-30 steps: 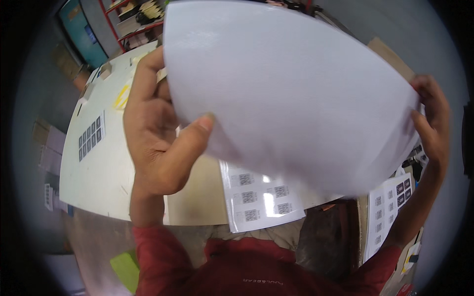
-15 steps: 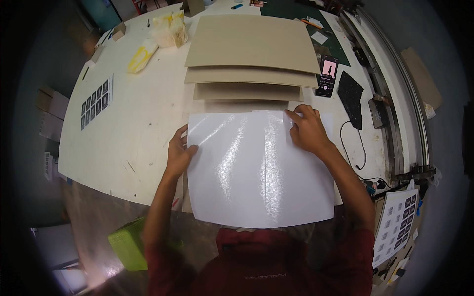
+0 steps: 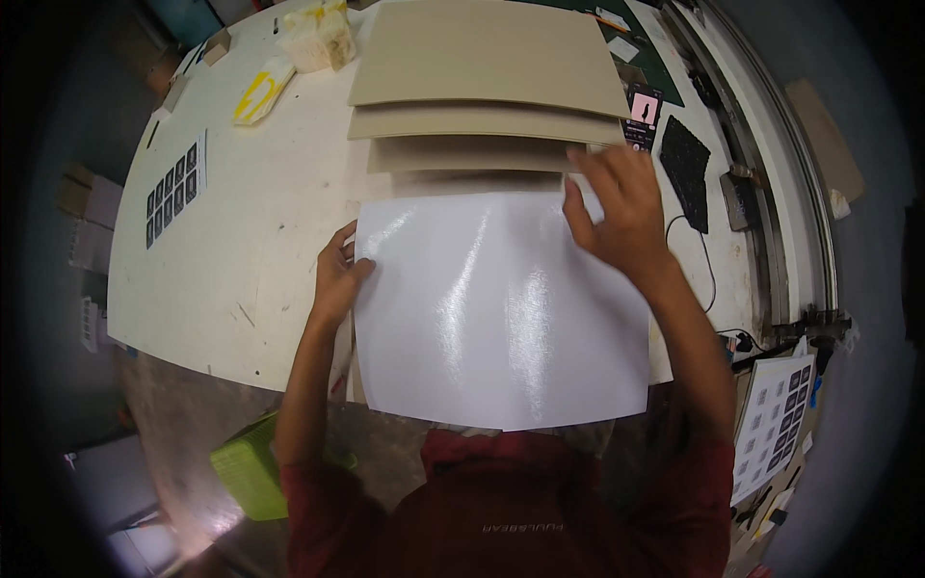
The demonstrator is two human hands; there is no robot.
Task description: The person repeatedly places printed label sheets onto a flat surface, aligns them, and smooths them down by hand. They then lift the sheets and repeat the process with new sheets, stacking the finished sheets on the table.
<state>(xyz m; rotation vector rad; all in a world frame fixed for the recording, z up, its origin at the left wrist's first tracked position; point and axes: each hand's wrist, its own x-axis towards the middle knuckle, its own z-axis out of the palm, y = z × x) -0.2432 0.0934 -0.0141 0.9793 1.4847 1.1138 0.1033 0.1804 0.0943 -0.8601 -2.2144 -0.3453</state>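
Note:
A large glossy white sheet (image 3: 462,318) lies at the table's front edge, its near edge reaching toward my body. My left hand (image 3: 339,277) grips its left edge, thumb on top and the fingertips partly hidden. Above the sheet's far right corner hovers my right hand (image 3: 621,217), slightly blurred, its thumb and fingers apart with nothing visible between them. Just beyond the sheet are several tan boards (image 3: 487,58), stacked in steps, the right fingertips close in front of them.
On the white table (image 3: 260,250) lie a printed sheet (image 3: 176,190) and yellow-white wrapped packs (image 3: 318,39) to the left. At right are a phone (image 3: 643,111), a black textured piece (image 3: 685,173), a cable and a long metal rail (image 3: 771,193). A green basket (image 3: 249,467) stands below.
My right hand has lifted off the sheet's far edge and moved right and away from me, its fingers spreading. My left hand keeps its hold. The whole view has shifted slightly.

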